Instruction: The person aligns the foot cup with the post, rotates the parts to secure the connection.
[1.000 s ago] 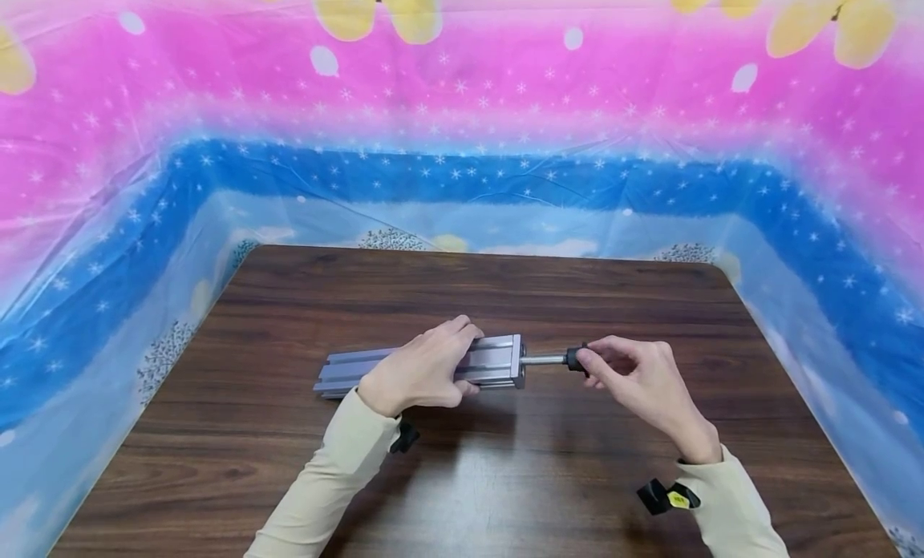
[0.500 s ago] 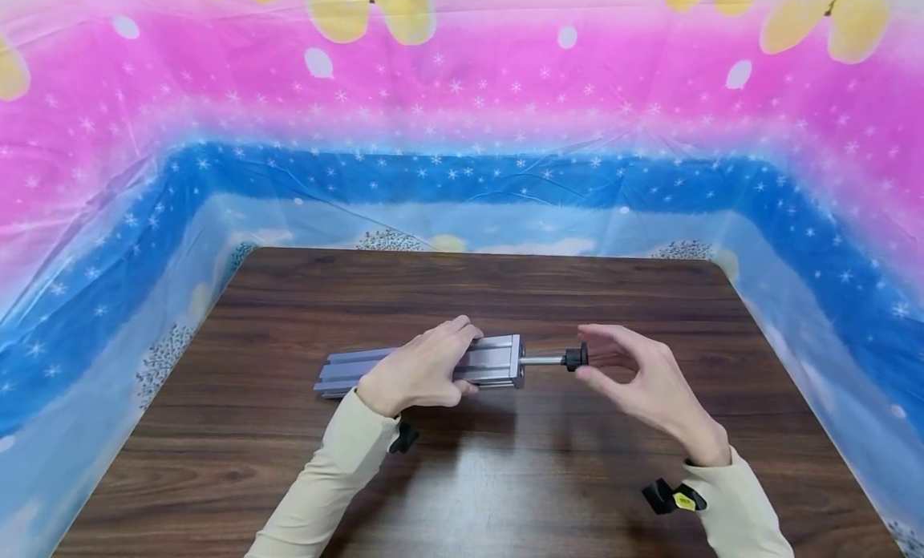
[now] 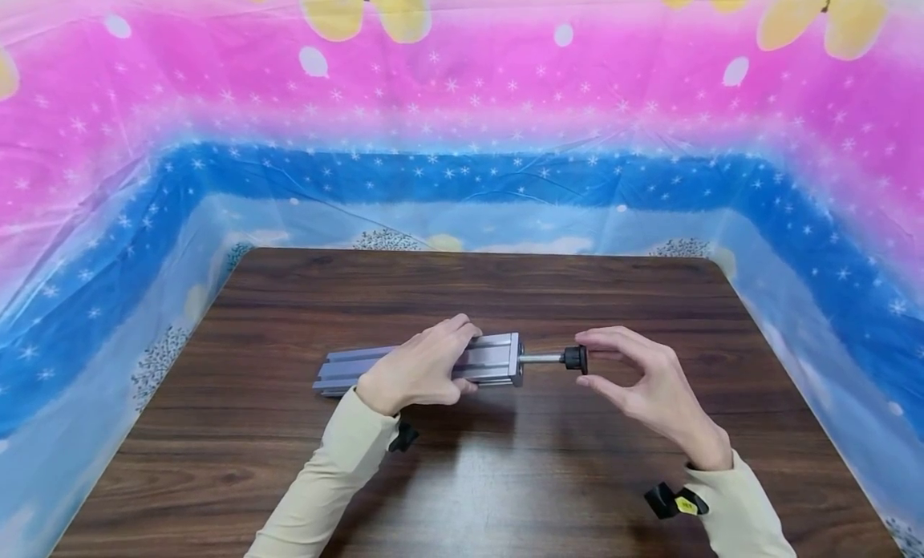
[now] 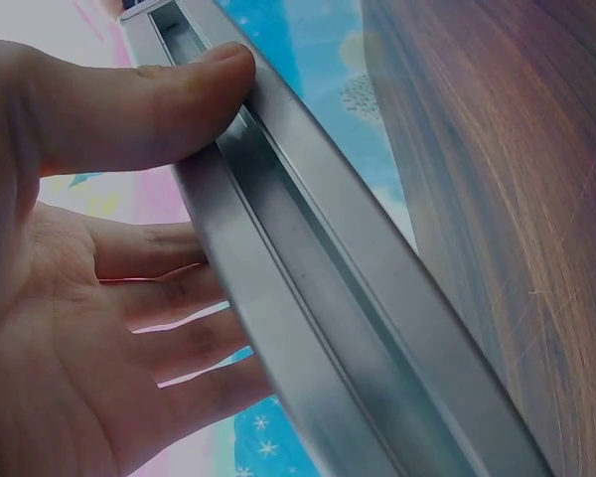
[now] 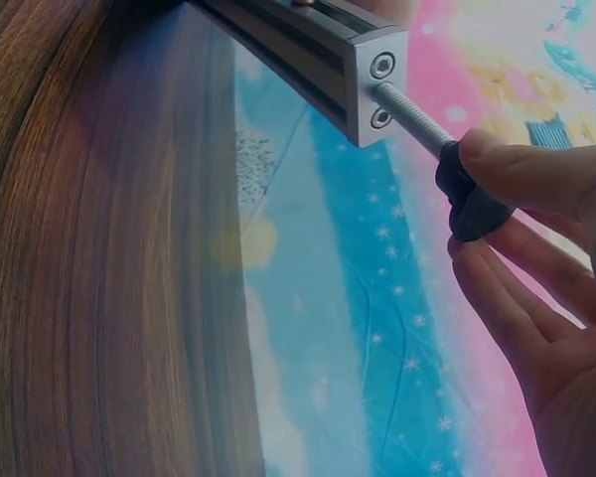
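A grey aluminium profile (image 3: 494,357) with long slots lies across the table, and my left hand (image 3: 422,361) grips it over the middle. In the left wrist view the thumb (image 4: 204,99) presses along its slotted face, the fingers behind it. From the profile's right end plate (image 5: 382,84), which has two socket screws, a threaded rod (image 3: 541,358) sticks out. At its tip sits a black lobed knob (image 3: 575,358). My right hand (image 3: 642,374) is curved round this knob, thumb on one side and fingers on the other; in the right wrist view the fingertips meet its edges.
The dark wood-grain table (image 3: 469,462) extends on all sides of the profile. A pink and blue patterned cloth (image 3: 462,173) hangs behind it and along both sides. Black wrist cameras (image 3: 660,500) are strapped to both sleeves.
A second ago the right thumb and fingers pinched the knob closely; they then spread and now stand wider round it. The knob has turned a little. The left hand and profile have stayed put.
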A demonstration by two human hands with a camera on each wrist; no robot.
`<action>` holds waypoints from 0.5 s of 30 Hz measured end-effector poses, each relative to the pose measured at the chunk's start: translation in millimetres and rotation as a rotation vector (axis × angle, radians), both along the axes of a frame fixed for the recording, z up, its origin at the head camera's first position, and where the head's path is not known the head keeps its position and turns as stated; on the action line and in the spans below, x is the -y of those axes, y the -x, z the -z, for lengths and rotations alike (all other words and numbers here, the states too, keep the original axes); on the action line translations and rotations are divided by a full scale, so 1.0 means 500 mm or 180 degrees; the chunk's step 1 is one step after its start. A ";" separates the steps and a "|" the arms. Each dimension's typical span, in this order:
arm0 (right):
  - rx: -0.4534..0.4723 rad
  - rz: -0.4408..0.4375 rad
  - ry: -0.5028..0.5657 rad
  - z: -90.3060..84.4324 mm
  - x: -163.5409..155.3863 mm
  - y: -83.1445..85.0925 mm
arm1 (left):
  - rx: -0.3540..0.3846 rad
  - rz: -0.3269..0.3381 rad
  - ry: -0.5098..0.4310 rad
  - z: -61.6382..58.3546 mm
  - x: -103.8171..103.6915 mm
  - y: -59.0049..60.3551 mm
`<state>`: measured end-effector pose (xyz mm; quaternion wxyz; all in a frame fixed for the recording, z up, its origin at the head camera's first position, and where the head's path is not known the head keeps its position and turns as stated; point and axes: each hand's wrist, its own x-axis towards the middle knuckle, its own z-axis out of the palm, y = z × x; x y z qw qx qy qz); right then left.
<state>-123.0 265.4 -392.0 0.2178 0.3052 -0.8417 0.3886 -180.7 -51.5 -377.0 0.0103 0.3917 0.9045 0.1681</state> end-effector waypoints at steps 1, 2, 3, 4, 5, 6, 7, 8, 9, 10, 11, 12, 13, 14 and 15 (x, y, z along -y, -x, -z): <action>0.0010 0.0026 -0.0015 0.001 0.000 0.000 | 0.0009 -0.0004 0.0007 0.000 0.000 0.000; 0.0014 0.0049 -0.0022 0.001 0.000 0.001 | 0.0013 -0.0005 0.0009 0.000 0.000 0.000; 0.0019 0.0077 -0.0031 0.001 0.000 0.001 | 0.0016 -0.0007 0.0008 0.000 -0.001 0.001; 0.0045 0.0101 -0.0033 0.000 -0.001 0.001 | 0.0019 -0.0009 0.0007 0.000 -0.001 0.001; 0.0073 0.0132 -0.0042 0.000 -0.001 0.001 | 0.0024 -0.0010 0.0002 0.000 -0.001 0.001; 0.0103 0.0166 -0.0059 -0.001 -0.001 0.000 | 0.0030 -0.0012 -0.0003 0.000 -0.001 0.001; 0.0140 0.0193 -0.0068 -0.001 0.000 0.000 | 0.0032 -0.0012 -0.0002 0.000 -0.001 0.001; 0.0177 0.0210 -0.0074 -0.002 -0.001 0.000 | 0.0036 -0.0015 -0.0006 0.000 -0.001 0.001; 0.0206 0.0223 -0.0079 -0.001 -0.001 0.000 | 0.0039 -0.0016 -0.0004 0.000 -0.001 0.001; 0.0235 0.0234 -0.0085 -0.001 -0.001 -0.001 | 0.0043 -0.0017 -0.0002 0.000 -0.001 0.001; 0.0260 0.0245 -0.0090 0.000 -0.001 0.000 | 0.0046 -0.0019 0.0001 0.000 0.000 0.000; 0.0290 0.0250 -0.0089 0.001 -0.001 0.000 | 0.0053 -0.0020 0.0005 0.001 -0.001 0.000; 0.0329 0.0260 -0.0077 0.002 -0.001 0.000 | 0.0058 -0.0020 0.0008 0.001 -0.001 0.000; 0.0367 0.0285 -0.0069 0.003 -0.001 0.000 | 0.0066 -0.0018 0.0009 0.001 -0.001 0.000; 0.0405 0.0310 -0.0062 0.003 0.000 0.000 | 0.0071 -0.0016 0.0013 0.001 -0.001 0.000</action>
